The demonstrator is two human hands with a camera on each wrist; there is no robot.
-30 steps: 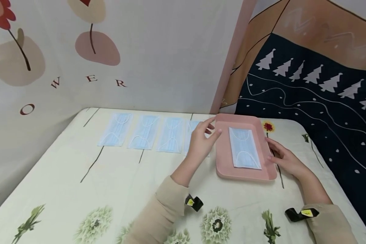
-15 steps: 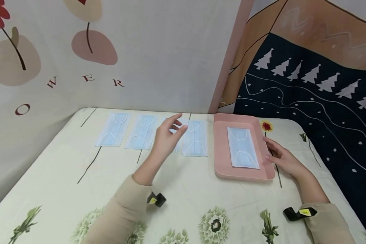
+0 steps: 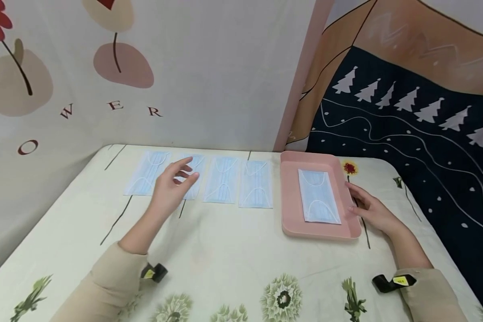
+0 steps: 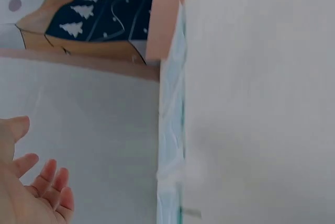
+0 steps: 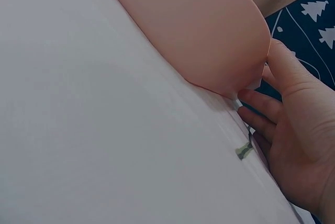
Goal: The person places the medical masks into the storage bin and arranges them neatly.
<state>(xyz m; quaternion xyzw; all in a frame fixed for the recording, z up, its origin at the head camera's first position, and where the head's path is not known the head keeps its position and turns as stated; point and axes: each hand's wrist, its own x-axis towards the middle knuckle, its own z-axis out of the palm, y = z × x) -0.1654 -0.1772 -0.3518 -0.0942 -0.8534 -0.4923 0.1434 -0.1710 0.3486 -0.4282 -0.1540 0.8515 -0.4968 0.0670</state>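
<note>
My left hand (image 3: 173,183) hovers over the row of blue face masks, its fingers loosely bent and nothing between them. It partly covers one face mask (image 3: 193,179) in the head view; the left wrist view shows the same hand (image 4: 39,182) empty. On the right, my right hand (image 3: 372,210) touches the side of a pink tray (image 3: 291,226) with thumb and fingertips. Seen from the right wrist, the thumb is at the tray's rim and the relaxed fingers (image 5: 261,103) are against its wall. One pleated face mask (image 3: 319,197) with white ear loops lies flat inside the tray.
Several more masks lie side by side left of the tray, among them a mask (image 3: 255,185) nearest to it and a mask (image 3: 145,176) at the far left. A flowered white cloth (image 3: 225,250) covers the table. A pale curtain (image 3: 209,80) hangs behind.
My left hand has moved left, from the tray's left edge across the row of masks, carrying nothing. The right hand has stayed at the tray's right side.
</note>
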